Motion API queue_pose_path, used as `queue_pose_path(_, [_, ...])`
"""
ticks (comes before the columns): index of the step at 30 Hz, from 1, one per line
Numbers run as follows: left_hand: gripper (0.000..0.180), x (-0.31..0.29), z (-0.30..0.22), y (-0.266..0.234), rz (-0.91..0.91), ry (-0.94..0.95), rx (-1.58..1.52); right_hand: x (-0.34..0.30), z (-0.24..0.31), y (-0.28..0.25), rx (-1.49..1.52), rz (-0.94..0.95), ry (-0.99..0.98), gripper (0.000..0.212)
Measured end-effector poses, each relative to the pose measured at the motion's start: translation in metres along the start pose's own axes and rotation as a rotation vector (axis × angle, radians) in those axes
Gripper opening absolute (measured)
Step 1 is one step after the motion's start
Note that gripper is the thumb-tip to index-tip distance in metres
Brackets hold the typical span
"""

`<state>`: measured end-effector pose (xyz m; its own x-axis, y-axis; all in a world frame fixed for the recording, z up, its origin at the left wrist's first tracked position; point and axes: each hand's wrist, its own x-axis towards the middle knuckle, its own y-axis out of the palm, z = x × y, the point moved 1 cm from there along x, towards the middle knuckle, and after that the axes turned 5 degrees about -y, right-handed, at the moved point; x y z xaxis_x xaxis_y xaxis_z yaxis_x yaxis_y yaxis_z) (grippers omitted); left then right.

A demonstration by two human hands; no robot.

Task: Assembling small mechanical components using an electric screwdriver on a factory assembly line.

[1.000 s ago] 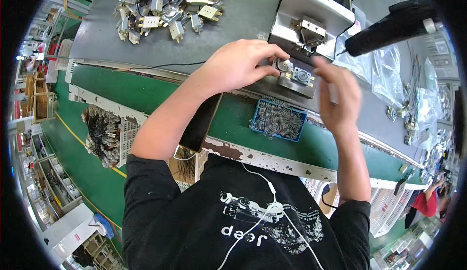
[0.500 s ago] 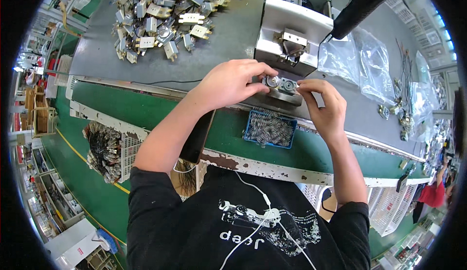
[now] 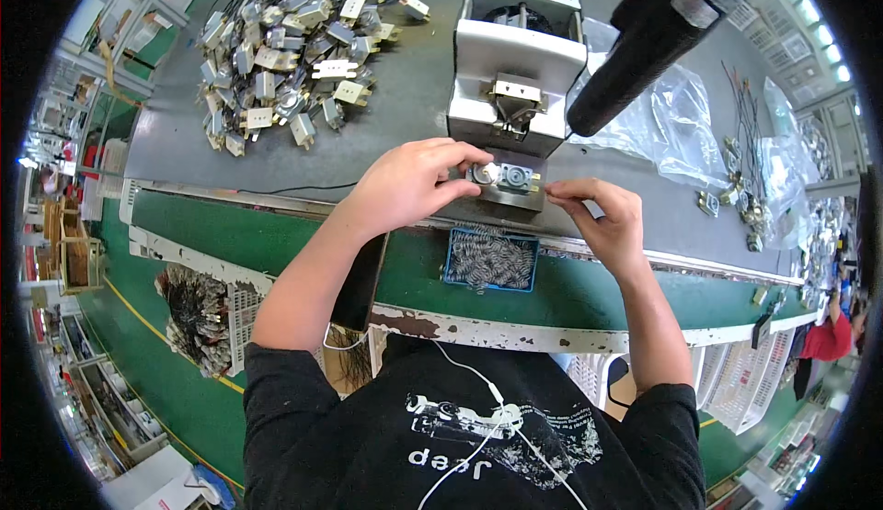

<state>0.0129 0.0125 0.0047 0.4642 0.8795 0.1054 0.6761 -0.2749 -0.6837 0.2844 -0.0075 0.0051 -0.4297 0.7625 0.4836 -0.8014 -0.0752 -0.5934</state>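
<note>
A small metal assembly (image 3: 518, 179) with round parts on its face and a brass-coloured tab at the right end lies on a metal block (image 3: 515, 197) in front of the bench machine. My left hand (image 3: 409, 183) grips its left end between thumb and fingers. Just off the right end is my right hand (image 3: 609, 220), its thumb and forefinger pinched together. Whether anything small sits between those fingertips I cannot make out. Below the block stands a blue tray (image 3: 490, 285) filled with small metal coil springs (image 3: 492, 257).
The white and grey bench machine (image 3: 515, 78) stands behind the block, with a thick black cylindrical arm (image 3: 635, 59) at its right. A heap of wired metal units (image 3: 285, 59) lies at the far left. Clear plastic bags (image 3: 685, 124) and more wired parts (image 3: 736, 183) lie right.
The right fingertips have come away from the assembly's right end, leaving a small gap. My left hand stays on the assembly. The whole view has shifted slightly.
</note>
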Motion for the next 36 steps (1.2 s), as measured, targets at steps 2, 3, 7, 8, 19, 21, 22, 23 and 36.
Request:
queue_pose_path(2, [0.039,-0.001,0.001,0.001,0.002,-0.016,-0.026,-0.003,-0.002,-0.008,0.054,0.023,0.101,0.017])
queue_pose_path(3, [0.039,0.003,0.002,-0.001,0.005,-0.019,-0.009,-0.002,-0.002,-0.011,0.108,0.048,0.197,0.016])
queue_pose_path(7, [0.039,0.003,0.001,-0.005,0.004,-0.064,-0.023,-0.004,0.016,-0.006,0.114,0.198,0.205,0.017])
queue_pose_path(8, [0.039,0.003,0.002,-0.004,-0.004,-0.055,-0.015,-0.005,0.023,-0.003,0.066,0.281,0.105,0.018])
queue_pose_path(19, [0.039,-0.001,-0.005,-0.005,-0.003,-0.058,0.004,-0.013,0.046,0.037,-0.089,0.328,-0.098,0.022])
queue_pose_path(21, [0.039,-0.002,-0.003,-0.002,-0.002,-0.058,-0.015,-0.015,0.044,0.036,-0.097,0.341,-0.103,0.022])
queue_pose_path(22, [0.039,-0.002,-0.002,-0.001,0.0,-0.073,-0.034,-0.016,0.044,0.037,-0.094,0.361,-0.109,0.022])
queue_pose_path(23, [0.04,-0.001,-0.003,0.0,0.024,-0.095,-0.022,-0.019,0.04,0.038,-0.108,0.359,-0.123,0.028])
queue_pose_path(36, [0.038,0.0,-0.007,0.002,0.025,-0.053,-0.022,-0.081,-0.108,-0.128,-0.909,0.007,0.48,0.03])
